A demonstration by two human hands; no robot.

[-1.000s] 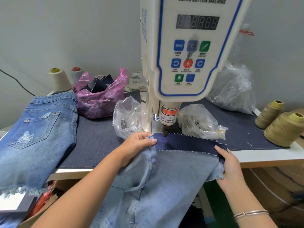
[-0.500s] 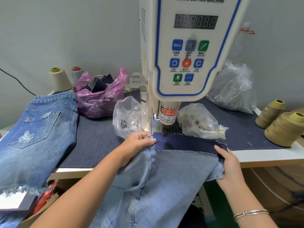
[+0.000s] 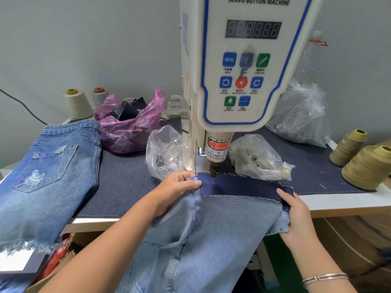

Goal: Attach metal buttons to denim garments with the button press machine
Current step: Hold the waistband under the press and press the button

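Note:
A white servo button machine (image 3: pixel 243 66) stands at the table's middle, its press head (image 3: pixel 212 172) just above a dark blue waistband (image 3: pixel 239 186). That band tops a light blue denim garment (image 3: pixel 211 233) hanging off the table's front edge. A red laser dot (image 3: pixel 213 183) lies on the band below the head. My left hand (image 3: pixel 177 187) pinches the band's left end, thumb on top. My right hand (image 3: pixel 296 210) holds the band's right end and the garment's edge.
Folded blue jeans (image 3: pixel 48 176) lie at the left. A pink bag (image 3: pixel 129 125) of denim scraps sits behind. Clear bags of metal parts (image 3: pixel 166 153) (image 3: pixel 256 159) flank the press head, a larger one (image 3: pixel 302 117) behind. Thread cones (image 3: pixel 368 166) stand at right, and others (image 3: pixel 78 104) at back left.
Both hands and the waistband stay in nearly the same place under the press head; only the camera view shifted slightly.

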